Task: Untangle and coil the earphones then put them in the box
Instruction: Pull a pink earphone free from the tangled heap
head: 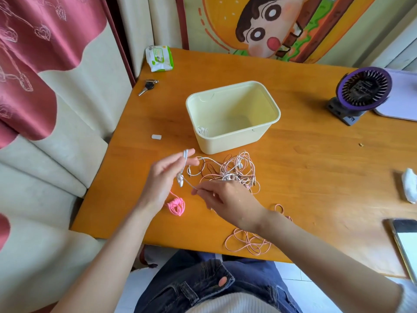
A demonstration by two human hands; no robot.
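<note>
Tabletop (316, 177) running out of view at right and along the near edge. Box (225, 143) standing open-topped mid-table, long axis lying left to right. One white coil (203, 131) sitting in its near-left corner, partly hidden by the wall.

Tangle of earphones (237, 170) lying just in front of the box, its near part hidden behind the right hand (225, 197); single strands hard to separate.

Right fingers pinching a white cord (185, 163). Left hand (164, 177) fingers stretching out, the cord looping over them and running down to the pinch; thumb contact unclear. Pink coil (177, 205) lying beside the left wrist.
</note>
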